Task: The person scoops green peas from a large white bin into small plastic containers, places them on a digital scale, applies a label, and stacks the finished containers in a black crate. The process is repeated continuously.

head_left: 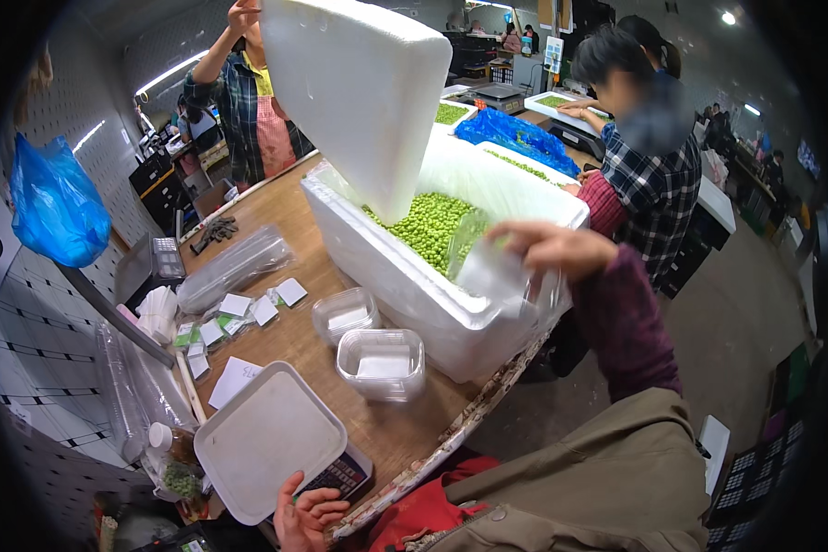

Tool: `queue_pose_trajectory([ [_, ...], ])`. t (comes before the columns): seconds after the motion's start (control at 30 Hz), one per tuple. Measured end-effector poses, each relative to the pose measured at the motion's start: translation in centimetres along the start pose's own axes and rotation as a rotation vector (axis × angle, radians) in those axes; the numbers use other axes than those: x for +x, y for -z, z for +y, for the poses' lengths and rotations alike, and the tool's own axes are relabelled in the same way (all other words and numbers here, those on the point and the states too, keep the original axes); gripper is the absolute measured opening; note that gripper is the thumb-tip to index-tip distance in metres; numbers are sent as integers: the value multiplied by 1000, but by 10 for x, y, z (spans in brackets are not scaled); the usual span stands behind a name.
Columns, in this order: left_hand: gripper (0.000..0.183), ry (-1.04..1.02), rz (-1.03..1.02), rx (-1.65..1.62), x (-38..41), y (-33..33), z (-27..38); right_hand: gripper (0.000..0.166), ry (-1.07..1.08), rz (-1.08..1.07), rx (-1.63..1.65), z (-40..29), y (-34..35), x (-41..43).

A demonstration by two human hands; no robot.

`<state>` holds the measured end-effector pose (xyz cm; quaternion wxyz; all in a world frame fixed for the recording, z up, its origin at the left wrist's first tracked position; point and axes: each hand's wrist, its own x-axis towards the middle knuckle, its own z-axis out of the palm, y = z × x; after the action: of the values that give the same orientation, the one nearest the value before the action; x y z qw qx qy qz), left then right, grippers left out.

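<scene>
My right hand (562,252) grips a clear plastic tub (490,265), blurred, at the near right corner of a white polystyrene box (386,276). Green peas (428,221) lie inside that box. My left hand (307,517) is at the table's front edge beside a digital scale (269,441), fingers apart and holding nothing. The scale has a pale flat plate, and its keypad faces me. Between scale and box stand two groups of clear plastic tubs (381,366) (345,316), with white pads in their bottoms.
Across the table a person (248,117) holds a large white foam box (359,76) tilted over the peas. Another person in a checked shirt (652,172) works at the right. Small packets (238,314), a plastic-wrapped stack (234,269), dark gloves (214,233) and a blue bag (58,200) are at left.
</scene>
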<state>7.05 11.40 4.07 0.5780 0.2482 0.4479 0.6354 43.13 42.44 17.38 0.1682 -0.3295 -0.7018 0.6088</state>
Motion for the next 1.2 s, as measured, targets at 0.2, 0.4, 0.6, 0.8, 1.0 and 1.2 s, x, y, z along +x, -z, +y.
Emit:
queue_pose_trajectory([
  [0.2,54,4,110,-68,7,13,-4,52,-468,493,-754,33,102,116],
  [0.4,52,-7,213,114,7,15,-3,32,-347,1017,-1354,148,146,213],
  [0.6,48,-41,377,47,-7,30,-13,48,-476,645,-1269,152,64,235],
  [0.8,42,12,362,71,5,17,-8,43,-585,246,-1019,145,46,239],
  [1.0,44,0,363,77,1,21,-8,25,-507,227,-206,147,85,247],
  [1.2,44,-60,323,80,-2,24,-10,54,-309,203,190,113,102,238],
])
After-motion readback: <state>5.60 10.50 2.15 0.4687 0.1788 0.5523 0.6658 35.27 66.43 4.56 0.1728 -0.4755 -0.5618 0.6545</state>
